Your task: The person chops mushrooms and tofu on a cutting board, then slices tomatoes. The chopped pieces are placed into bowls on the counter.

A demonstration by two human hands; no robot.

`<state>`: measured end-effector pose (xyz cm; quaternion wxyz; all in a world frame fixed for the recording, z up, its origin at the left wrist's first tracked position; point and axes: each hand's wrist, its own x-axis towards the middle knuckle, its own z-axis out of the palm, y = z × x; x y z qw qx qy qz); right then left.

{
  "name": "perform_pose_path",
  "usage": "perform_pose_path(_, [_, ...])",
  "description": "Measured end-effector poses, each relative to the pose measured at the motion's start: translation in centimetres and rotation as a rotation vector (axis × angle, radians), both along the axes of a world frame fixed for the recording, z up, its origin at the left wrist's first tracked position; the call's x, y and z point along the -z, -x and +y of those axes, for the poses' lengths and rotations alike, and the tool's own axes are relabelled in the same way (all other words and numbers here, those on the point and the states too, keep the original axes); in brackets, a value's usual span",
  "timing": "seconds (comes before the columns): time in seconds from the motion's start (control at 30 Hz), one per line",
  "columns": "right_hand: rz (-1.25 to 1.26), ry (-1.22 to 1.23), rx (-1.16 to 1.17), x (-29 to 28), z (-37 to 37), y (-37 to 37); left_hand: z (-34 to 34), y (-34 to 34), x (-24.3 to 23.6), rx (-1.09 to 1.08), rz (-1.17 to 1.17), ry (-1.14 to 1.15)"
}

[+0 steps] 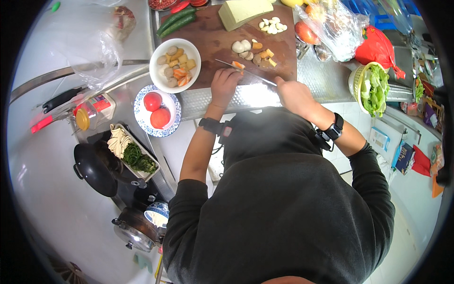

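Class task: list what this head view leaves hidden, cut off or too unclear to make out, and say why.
All in the head view:
Knife: its handle is covered by the right hand.
Red bag: its plastic hides the contents.
Pot: its lid hides the inside.
Small reddish items: cut off by the upper edge, too small to identify.

The top (288, 213) is black (wristbands (336, 128) too).

Shiny metal knife blade (257, 77), glossy bowl (154, 71), dimpled metal counter (203, 102)
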<state>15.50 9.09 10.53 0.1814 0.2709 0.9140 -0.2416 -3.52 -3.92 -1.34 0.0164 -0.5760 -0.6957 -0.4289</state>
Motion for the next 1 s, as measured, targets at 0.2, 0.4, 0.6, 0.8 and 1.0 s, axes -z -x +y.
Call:
perform_pose_path(0.2, [0.141,0.052,0.08,1.4,1.3,-1.1,-2.5,1.7,-4.0,-0.18,0.121,-0.083])
perform_pose_path(0.4, [0.253,0.054,-0.081,0.2,0.1,-2.2,-5.3,10.7,-9.3,-0.209,0.265,0.332])
perform_pose_path(0.6, [0.114,0.006,-0.147,0.7,0.6,-1.6,-4.1,13.9,-10.0,0.082,0.307,0.71])
perform_pose_path(0.8, [0.087,-0.03,-0.026,0.8,2.0,-1.7,-4.8,14.9,-10.2,0.163,-0.014,0.671])
perform_pose_path(1.0, [0.088,-0.036,-0.033,0.7,1.9,-2.0,-4.1,15.5,-10.5,0.242,0.144,0.67])
